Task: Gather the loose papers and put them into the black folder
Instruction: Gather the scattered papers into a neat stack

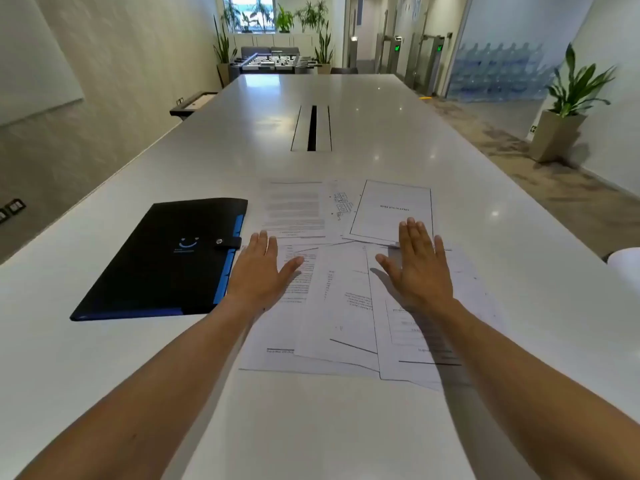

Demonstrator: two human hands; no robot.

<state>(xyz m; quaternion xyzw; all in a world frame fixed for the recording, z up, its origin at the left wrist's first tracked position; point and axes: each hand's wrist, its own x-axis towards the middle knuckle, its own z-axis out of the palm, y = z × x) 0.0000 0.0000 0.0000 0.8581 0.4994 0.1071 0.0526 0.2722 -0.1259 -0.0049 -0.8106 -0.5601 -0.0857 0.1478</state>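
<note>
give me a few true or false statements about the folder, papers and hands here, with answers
1. The black folder lies closed, its strap snapped shut. True.
2. The folder is to the right of the papers. False: it lies to their left.
3. Both hands are open with fingers spread over the papers. True: the left hand and the right hand hold nothing.
4. The papers are in one neat, squared stack. False: they are spread out and overlap at different angles.
5. Some papers are already in the folder. False: none can be seen in it; the sheets lie loose on the table.
</note>
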